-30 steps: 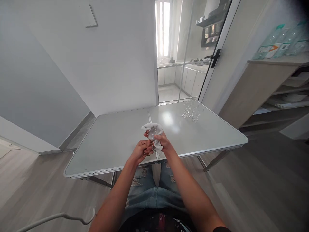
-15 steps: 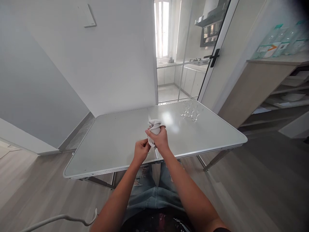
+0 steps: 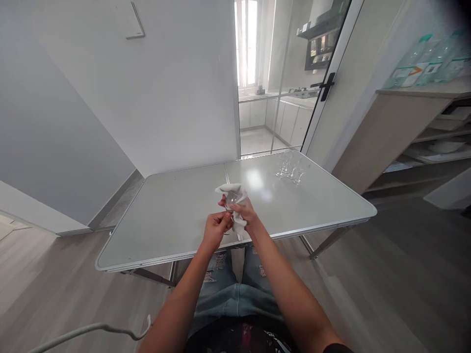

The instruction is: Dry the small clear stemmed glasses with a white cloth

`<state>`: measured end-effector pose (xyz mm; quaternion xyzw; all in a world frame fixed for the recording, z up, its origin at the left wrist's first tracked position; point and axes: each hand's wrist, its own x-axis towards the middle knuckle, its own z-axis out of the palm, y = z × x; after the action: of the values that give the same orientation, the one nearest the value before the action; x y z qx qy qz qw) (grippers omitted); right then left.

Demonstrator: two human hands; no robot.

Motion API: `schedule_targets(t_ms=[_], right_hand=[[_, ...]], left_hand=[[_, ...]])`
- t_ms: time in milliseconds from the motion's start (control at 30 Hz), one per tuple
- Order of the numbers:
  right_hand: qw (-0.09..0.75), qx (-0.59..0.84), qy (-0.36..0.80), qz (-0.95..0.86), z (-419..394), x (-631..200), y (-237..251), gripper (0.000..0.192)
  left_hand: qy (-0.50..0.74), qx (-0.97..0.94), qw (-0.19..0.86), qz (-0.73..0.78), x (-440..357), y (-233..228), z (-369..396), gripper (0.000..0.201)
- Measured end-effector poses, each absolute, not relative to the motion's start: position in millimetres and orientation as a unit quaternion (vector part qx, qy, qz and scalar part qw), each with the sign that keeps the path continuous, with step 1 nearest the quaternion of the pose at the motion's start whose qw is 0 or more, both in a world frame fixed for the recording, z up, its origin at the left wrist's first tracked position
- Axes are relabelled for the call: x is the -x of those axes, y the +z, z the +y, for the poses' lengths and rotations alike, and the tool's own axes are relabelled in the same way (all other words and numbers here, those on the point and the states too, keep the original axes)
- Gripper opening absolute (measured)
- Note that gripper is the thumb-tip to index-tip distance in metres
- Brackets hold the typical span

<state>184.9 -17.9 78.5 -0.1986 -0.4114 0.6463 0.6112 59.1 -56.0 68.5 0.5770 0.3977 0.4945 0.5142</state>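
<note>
Wrapping most of the glass (image 3: 231, 198), the cloth (image 3: 238, 221) hides both pinching grips' fingertips.

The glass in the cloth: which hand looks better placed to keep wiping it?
Probably the right hand: it has the white cloth wrapped round the glass. The left hand sits lower, pinching what looks like the stem, so it seems fit only to steady.
</note>
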Motion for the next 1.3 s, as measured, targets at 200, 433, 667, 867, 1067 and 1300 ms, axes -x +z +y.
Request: schedule_targets(t_ms=[200, 433, 667, 867, 1067, 1300], right_hand=[[0.731, 0.494, 0.363, -0.300, -41, -144, 99, 0.046], [0.657, 0.311, 0.564, -0.391, -28, -178, 99, 0.052], [0.604, 0.097, 0.684, -0.398, -12, -198, 72, 0.077], [0.605, 0.180, 0.686, -0.363, -15, -169, 69, 0.059], [0.621, 0.281, 0.627, -0.378, -21, -143, 64, 0.047], [0.687, 0.314, 0.575, -0.314, -20, -138, 60, 0.042]], left_hand=[[0.514, -0.651, 0.234, 0.507, -62, 66, -58, 0.026], [0.481, -0.641, 0.401, 0.444, -58, 75, -56, 0.039], [0.448, -0.599, 0.558, 0.360, -63, 69, -55, 0.058], [0.515, -0.584, 0.468, 0.419, -59, 58, -47, 0.058], [0.541, -0.603, 0.297, 0.505, -52, 64, -40, 0.038], [0.504, -0.622, 0.330, 0.500, -48, 65, -41, 0.019]])
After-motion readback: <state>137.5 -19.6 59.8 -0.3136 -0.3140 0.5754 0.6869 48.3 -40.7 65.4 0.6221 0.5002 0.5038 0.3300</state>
